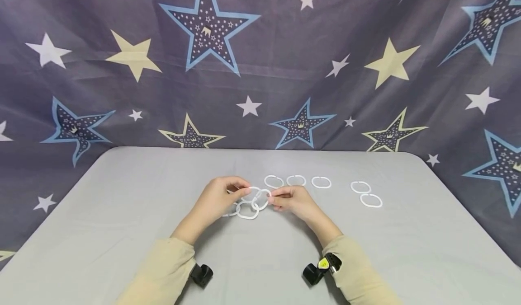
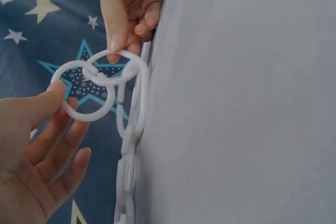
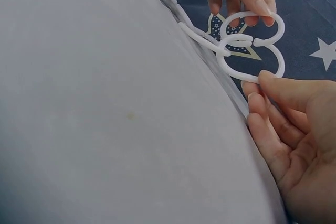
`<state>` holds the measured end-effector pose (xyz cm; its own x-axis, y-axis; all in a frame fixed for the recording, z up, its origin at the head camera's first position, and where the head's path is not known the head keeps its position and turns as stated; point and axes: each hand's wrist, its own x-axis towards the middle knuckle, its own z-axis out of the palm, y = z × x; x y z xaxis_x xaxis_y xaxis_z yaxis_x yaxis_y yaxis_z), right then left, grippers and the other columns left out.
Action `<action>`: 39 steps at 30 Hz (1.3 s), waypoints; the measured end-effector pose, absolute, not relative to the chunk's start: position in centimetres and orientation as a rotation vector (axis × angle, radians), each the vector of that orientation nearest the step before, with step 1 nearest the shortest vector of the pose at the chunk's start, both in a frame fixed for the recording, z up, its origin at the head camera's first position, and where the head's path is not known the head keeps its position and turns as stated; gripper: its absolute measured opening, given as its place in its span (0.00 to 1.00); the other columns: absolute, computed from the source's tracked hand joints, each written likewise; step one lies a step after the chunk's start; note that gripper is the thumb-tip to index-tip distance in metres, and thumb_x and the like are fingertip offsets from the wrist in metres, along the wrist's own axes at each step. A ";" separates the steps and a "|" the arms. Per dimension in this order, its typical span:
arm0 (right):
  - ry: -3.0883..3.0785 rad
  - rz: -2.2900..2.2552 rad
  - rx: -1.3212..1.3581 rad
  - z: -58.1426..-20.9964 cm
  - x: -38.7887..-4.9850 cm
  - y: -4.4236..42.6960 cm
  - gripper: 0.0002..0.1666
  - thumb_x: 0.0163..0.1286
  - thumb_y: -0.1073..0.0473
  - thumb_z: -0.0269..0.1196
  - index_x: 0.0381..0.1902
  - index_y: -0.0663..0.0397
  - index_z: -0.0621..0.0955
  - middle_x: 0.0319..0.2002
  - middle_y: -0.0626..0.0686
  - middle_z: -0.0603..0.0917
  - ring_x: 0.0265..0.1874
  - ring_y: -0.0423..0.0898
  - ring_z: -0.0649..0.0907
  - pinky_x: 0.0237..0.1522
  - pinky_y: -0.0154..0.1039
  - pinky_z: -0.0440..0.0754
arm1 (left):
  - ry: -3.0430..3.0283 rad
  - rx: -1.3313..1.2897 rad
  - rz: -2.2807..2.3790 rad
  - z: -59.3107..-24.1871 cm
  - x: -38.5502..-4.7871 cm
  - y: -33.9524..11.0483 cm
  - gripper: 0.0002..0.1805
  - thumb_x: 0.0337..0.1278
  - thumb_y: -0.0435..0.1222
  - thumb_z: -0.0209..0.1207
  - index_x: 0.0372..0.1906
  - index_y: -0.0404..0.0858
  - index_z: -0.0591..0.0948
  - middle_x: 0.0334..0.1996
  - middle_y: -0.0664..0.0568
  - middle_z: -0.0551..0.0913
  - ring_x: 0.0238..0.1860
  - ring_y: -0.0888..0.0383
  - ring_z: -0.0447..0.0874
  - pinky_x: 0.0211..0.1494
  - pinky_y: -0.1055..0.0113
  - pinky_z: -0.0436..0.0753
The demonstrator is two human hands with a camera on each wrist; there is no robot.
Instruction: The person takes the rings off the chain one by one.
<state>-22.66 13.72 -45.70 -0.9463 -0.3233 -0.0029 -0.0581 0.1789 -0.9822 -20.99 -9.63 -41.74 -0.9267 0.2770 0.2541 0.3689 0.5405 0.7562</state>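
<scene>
My left hand (image 1: 215,200) pinches a white oval plastic chain link (image 2: 84,117) between thumb and fingers. My right hand (image 1: 296,201) pinches a second white link (image 3: 239,76) the same way. The two held links pass through each other just above the table, and each has a small gap in its side. From the right-hand link, more joined links (image 1: 248,218) trail down onto the table. They run leftward, partly hidden behind my left hand in the head view.
Several loose white links lie beyond and to the right of my hands: a row with one link (image 1: 321,187) at its end, and a pair farther right, including a nearer link (image 1: 371,206). A grey cloth covers the table (image 1: 407,260). Behind hangs a star-patterned curtain (image 1: 281,47).
</scene>
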 end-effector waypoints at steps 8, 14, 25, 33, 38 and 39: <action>2.258 -1.827 -0.350 -45.7 -22.3 13.8 0.17 0.64 0.66 0.69 0.45 0.75 0.83 0.33 0.57 0.88 0.26 0.40 0.84 0.37 0.38 0.85 | -2.648 -0.572 -1.336 -41.9 -20.8 -9.6 0.05 0.59 0.38 0.68 0.39 0.45 0.89 0.34 0.60 0.88 0.35 0.61 0.83 0.42 0.61 0.80; 2.259 -1.830 -0.353 -45.7 -22.3 13.7 0.16 0.64 0.66 0.69 0.45 0.76 0.83 0.32 0.58 0.88 0.26 0.39 0.84 0.36 0.37 0.85 | -2.642 -0.583 -1.348 -41.9 -20.8 -9.9 0.05 0.59 0.37 0.68 0.39 0.44 0.89 0.35 0.58 0.88 0.34 0.61 0.83 0.41 0.61 0.81; 2.306 -1.802 -0.324 -45.7 -22.3 13.8 0.17 0.63 0.65 0.69 0.45 0.74 0.84 0.31 0.59 0.88 0.24 0.39 0.83 0.34 0.36 0.84 | -2.664 -0.597 -1.334 -41.6 -20.7 -9.9 0.05 0.57 0.38 0.69 0.38 0.44 0.89 0.35 0.59 0.88 0.34 0.62 0.83 0.41 0.62 0.80; 2.335 -1.787 -0.317 -45.4 -22.4 13.7 0.16 0.61 0.64 0.70 0.43 0.72 0.85 0.27 0.55 0.87 0.24 0.39 0.83 0.33 0.34 0.83 | -2.667 -0.730 -1.325 -41.7 -21.0 -10.2 0.06 0.58 0.36 0.68 0.41 0.42 0.89 0.35 0.58 0.87 0.34 0.62 0.82 0.40 0.65 0.81; 2.334 -1.792 -0.323 -45.4 -22.4 13.7 0.16 0.61 0.64 0.70 0.43 0.72 0.85 0.25 0.53 0.87 0.23 0.39 0.82 0.31 0.33 0.82 | -2.653 -0.794 -1.310 -41.6 -21.2 -10.2 0.06 0.57 0.35 0.68 0.40 0.41 0.89 0.34 0.60 0.86 0.36 0.62 0.82 0.41 0.66 0.82; 2.331 -1.793 -0.325 -45.4 -22.5 13.7 0.16 0.61 0.64 0.70 0.43 0.72 0.85 0.25 0.53 0.87 0.23 0.39 0.82 0.31 0.33 0.82 | -2.652 -0.800 -1.308 -41.6 -21.2 -10.3 0.06 0.57 0.35 0.68 0.40 0.41 0.88 0.33 0.60 0.86 0.36 0.62 0.82 0.41 0.66 0.81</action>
